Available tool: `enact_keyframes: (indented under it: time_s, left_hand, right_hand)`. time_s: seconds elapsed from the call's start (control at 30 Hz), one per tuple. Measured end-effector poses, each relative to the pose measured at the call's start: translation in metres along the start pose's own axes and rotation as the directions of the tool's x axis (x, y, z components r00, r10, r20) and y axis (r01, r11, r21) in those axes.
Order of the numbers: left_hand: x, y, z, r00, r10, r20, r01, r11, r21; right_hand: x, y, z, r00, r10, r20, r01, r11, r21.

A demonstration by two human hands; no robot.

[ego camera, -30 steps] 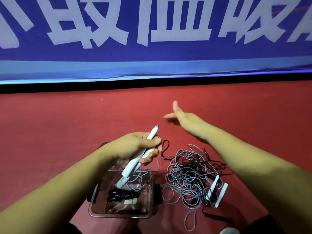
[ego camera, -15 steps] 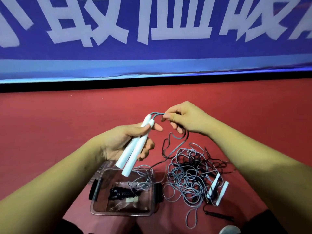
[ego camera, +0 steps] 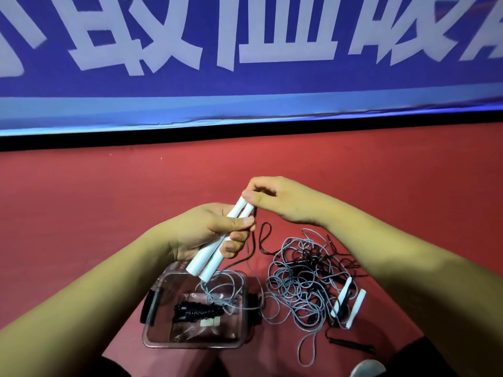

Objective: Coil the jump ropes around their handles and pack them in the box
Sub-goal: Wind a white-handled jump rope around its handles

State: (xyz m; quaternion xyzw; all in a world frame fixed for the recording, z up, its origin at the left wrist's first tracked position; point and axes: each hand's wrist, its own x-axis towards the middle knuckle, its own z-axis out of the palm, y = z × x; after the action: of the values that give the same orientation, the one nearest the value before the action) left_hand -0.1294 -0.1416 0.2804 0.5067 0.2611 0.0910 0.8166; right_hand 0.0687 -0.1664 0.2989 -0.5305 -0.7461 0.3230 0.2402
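My left hand (ego camera: 206,229) grips two white jump-rope handles (ego camera: 209,261) side by side, slanted above the clear plastic box (ego camera: 152,333). My right hand (ego camera: 275,197) pinches at the handles' upper ends, its fingers curled; the rope there is hidden. A grey rope (ego camera: 226,284) hangs from the handles into the box. A coiled black rope bundle (ego camera: 197,311) lies inside the box. A tangle of grey and black ropes (ego camera: 302,278) lies on the red floor to the right, with two more white handles (ego camera: 349,300) at its edge.
The box has black side latches (ego camera: 147,308). A black handle (ego camera: 351,344) lies on the floor at the lower right. A blue banner with white characters (ego camera: 245,50) stands along the far edge of the red floor (ego camera: 109,191).
My right hand went from outstretched and open to pinching the rope at the handle tops, and now sits right on the handles' upper ends. My left hand lowered the handles slightly.
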Motion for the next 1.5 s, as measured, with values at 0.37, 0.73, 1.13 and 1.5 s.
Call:
enact_keyframes:
  time_s: [0.37,0.73,1.13,1.5]
  left_hand:
    - [-0.006,0.000,-0.007,0.987,-0.159,0.032,0.159,0.987,-0.017]
    - [-0.005,-0.001,-0.002,0.988,-0.152,0.024,0.154,0.983,-0.095]
    - [0.007,0.005,0.005,0.923,0.248,-0.296,-0.320,0.919,-0.228]
    - [0.014,0.016,-0.017,0.694,0.300,-0.654,-0.598,0.746,-0.292]
  right_hand:
    - [0.002,0.020,-0.030,0.955,0.090,-0.283,-0.075,0.995,0.062]
    - [-0.001,0.024,-0.035,0.969,0.056,-0.241,-0.041,0.997,0.068]
    - [0.005,0.022,-0.014,0.955,0.267,-0.131,-0.148,0.808,0.571]
    - [0.003,-0.007,0.037,0.940,0.328,0.095,-0.291,0.623,0.726]
